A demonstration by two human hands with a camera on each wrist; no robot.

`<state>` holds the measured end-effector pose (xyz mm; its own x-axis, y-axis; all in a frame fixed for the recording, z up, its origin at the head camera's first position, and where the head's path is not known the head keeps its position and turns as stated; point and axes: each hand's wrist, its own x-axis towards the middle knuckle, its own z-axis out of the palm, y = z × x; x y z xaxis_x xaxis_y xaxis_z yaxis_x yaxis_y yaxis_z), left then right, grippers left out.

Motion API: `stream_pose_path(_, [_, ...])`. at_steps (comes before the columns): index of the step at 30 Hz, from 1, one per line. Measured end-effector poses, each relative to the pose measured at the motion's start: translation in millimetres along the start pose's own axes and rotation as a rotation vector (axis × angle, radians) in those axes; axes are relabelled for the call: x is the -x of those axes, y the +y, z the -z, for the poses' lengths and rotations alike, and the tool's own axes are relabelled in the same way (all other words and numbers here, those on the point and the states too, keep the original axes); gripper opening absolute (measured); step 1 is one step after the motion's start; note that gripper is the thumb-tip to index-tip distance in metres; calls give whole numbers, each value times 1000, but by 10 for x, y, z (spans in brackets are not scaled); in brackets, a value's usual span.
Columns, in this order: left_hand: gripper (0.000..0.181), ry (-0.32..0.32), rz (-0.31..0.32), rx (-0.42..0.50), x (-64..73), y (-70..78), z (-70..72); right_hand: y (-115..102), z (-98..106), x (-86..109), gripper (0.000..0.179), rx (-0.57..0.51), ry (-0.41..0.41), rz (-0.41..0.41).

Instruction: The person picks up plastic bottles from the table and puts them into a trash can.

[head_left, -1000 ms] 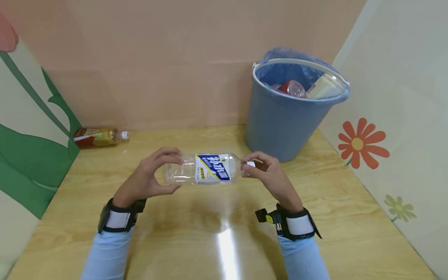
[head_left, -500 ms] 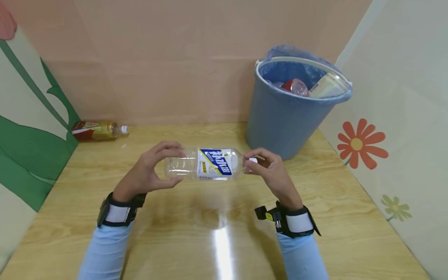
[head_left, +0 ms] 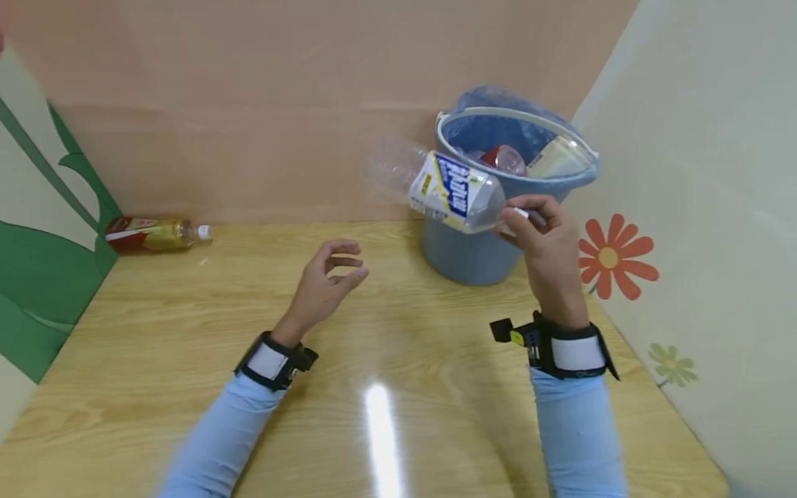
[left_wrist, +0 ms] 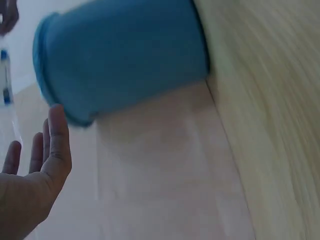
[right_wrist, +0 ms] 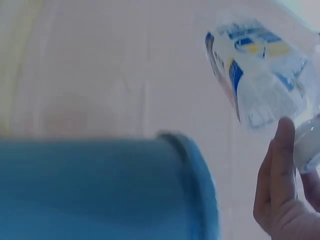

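Observation:
My right hand (head_left: pixel 548 249) pinches the white cap end of a clear plastic bottle (head_left: pixel 451 190). The bottle, wrapped in a white, blue and yellow label, is held in the air, tilted with its base up and to the left. In the head view it overlaps the front rim of a blue-grey bucket (head_left: pixel 463 249). The right wrist view shows the cap (right_wrist: pixel 307 145) between the fingers and the bucket's side (right_wrist: pixel 100 190) nearby. Over the middle of the table, my left hand (head_left: pixel 324 287) holds nothing, its fingers loosely bent and apart.
A blue bag lines the bucket, which contains a red-and-clear bottle (head_left: pixel 507 160) and a pale container (head_left: pixel 557 159). Another bottle (head_left: pixel 158 235) with a red and yellow label lies on the wooden table (head_left: pixel 156 332) at the back left. Walls stand behind and at both sides.
The left hand has let go of the bottle and moved right. Still gripping the cap end, the right hand has carried the bottle up and right to the bucket, tilting it.

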<state>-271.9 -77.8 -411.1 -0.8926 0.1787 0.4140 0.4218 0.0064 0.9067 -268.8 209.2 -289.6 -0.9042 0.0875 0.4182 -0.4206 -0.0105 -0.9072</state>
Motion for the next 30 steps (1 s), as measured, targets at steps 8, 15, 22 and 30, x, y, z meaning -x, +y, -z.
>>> stream_pose_path(8, [40,-201,7,52,-165,64,-727,-219,290,-400,30,22,311,67])
stream_pose_path(15, [37,-256,23,118,-166,169,-1005,-270,289,-551,38,224,468,97])
stream_pose_path(22, [36,-242,62,149,-115,239,-1050,-290,143,-608,59,499,289,73])
stream_pose_path(30, [33,-220,43,103,-68,556,-994,-274,160,-555,46,512,245,45])
